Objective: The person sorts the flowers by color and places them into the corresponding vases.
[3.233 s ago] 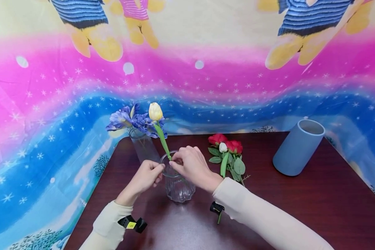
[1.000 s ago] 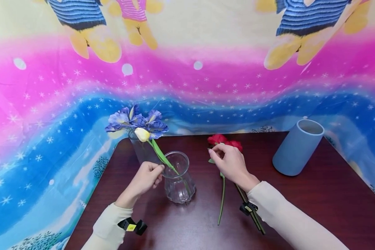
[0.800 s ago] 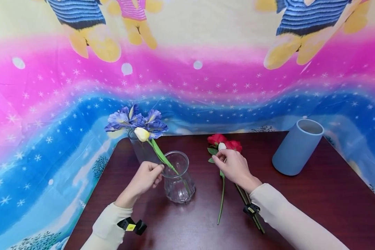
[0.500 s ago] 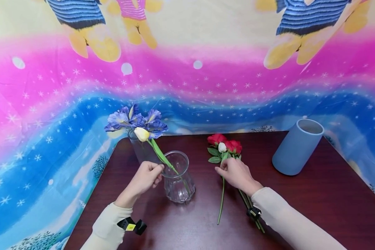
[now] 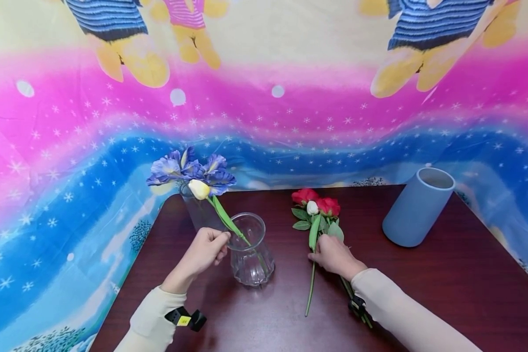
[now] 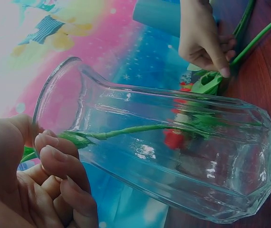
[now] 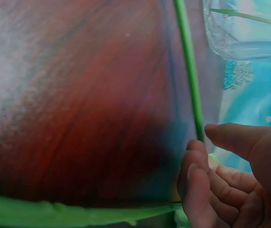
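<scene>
My left hand (image 5: 204, 252) pinches the rim of a clear ribbed glass vase (image 5: 252, 269) standing on the table. A pale yellow tulip (image 5: 199, 189) leans leftward in that vase, its stem (image 6: 130, 129) visible through the glass in the left wrist view. To the right, a white tulip (image 5: 312, 208) lies beside red roses (image 5: 328, 207) with green leaves. My right hand (image 5: 334, 255) is low over the flowers, thumb and fingers on either side of the tulip's green stem (image 7: 190, 66) in the right wrist view. It hides part of the rose stems.
Behind my left hand, a second glass vase (image 5: 200, 210) holds purple-blue irises (image 5: 217, 171). A blue-grey vase (image 5: 415, 210) stands at the back right of the dark wooden table (image 5: 273, 322). A printed cloth (image 5: 264, 122) hangs behind the table.
The yellow tulip was lowered into the glass vase and released by my right hand, which then moved right and down along the white tulip to its stem. My left hand stayed at the rim.
</scene>
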Demonstrator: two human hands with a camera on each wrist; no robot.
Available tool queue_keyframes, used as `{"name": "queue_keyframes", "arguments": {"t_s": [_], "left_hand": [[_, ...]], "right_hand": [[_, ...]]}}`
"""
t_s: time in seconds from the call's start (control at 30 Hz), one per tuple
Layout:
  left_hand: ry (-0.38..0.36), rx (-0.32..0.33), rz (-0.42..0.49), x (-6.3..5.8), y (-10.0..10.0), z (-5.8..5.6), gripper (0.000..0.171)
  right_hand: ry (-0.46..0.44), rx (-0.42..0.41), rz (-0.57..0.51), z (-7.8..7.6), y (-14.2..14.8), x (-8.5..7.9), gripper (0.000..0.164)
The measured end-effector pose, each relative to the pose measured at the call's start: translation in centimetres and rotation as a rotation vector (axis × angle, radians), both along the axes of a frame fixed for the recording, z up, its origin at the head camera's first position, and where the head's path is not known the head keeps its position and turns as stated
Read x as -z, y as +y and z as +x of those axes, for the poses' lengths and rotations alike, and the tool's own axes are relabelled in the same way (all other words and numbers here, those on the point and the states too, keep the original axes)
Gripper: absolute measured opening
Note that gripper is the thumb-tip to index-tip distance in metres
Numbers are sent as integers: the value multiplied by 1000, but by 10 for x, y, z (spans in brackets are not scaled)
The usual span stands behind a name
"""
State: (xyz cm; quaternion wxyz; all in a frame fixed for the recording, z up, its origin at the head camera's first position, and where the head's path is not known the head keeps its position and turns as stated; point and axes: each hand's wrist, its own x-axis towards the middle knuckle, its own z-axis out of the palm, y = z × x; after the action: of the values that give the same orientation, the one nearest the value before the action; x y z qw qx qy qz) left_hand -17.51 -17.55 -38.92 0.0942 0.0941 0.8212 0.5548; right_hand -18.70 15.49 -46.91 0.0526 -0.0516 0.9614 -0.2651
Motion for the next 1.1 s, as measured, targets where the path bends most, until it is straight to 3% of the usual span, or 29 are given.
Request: {"name": "queue_keyframes", "arguments": {"t_s": [0.67, 1.1], "left_hand": [[-1, -3, 11, -1, 0, 1, 43], [-4, 1, 4, -1, 0, 1, 43]], "right_hand": [[-35, 7, -56, 3, 2, 7, 41], [-85, 15, -251, 2, 5, 1, 39]]}}
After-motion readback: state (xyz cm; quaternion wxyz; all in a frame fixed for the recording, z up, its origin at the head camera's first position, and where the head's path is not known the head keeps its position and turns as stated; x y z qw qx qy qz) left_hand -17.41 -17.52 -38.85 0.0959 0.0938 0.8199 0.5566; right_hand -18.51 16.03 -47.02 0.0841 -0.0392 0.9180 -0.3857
